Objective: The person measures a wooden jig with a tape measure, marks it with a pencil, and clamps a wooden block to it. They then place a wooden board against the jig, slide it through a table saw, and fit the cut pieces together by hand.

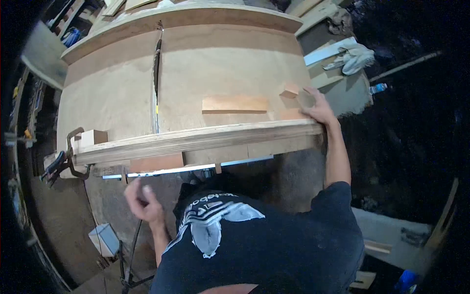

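My right hand (318,107) rests at the right end of the plywood edge strip (210,136), its fingers spread beside a small wood block (289,89) and a flat wood piece (292,114). Below the strip on the left, my left hand (143,200) is in the air with fingers apart, holding nothing. A rectangular wood piece (235,104) lies on the large plywood panel (117,88). Another wood piece (156,162) sits against the strip's near side. A clamp (73,157) grips the strip's left end, next to a pale block (93,138).
A dark slot (156,73) runs across the panel. Beyond it stands a curved raised edge (196,15). To the right are a cloth (353,59) and a bottle (378,88). A light box (104,240) and a dark metal stand (128,259) are at lower left.
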`<state>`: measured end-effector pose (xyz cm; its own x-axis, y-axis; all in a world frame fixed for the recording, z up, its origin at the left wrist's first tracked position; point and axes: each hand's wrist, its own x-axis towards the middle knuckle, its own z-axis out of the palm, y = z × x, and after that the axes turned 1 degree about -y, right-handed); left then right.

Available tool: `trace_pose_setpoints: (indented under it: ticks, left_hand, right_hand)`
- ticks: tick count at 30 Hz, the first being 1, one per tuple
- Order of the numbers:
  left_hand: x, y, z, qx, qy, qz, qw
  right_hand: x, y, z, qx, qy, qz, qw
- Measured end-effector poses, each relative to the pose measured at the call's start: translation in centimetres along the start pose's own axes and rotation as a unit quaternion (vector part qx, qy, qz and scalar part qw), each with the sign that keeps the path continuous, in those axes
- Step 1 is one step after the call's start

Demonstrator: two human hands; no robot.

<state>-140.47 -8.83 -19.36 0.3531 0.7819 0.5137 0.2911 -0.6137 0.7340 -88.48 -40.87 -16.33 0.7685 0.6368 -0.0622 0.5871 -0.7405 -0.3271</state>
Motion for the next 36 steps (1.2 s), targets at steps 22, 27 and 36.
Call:
trace_pose_setpoints:
  ticks: [22,27,36]
  left_hand:
    - [13.6,14.0,30.2,0.18,-0.597,0.135,0.77]
    - [9.4,15.3,30.0,0.175,-0.53,0.091,0.825]
    - [10.0,15.8,30.0,-0.068,-0.314,-0.082,0.943]
  right_hand:
    - [2.8,9.2,-1.7,0.13,-0.282,-0.052,0.949]
    - [2.8,8.2,-3.1,0.098,-0.328,-0.081,0.936]
    - [5.3,7.1,-3.3,0.05,-0.39,-0.131,0.91]
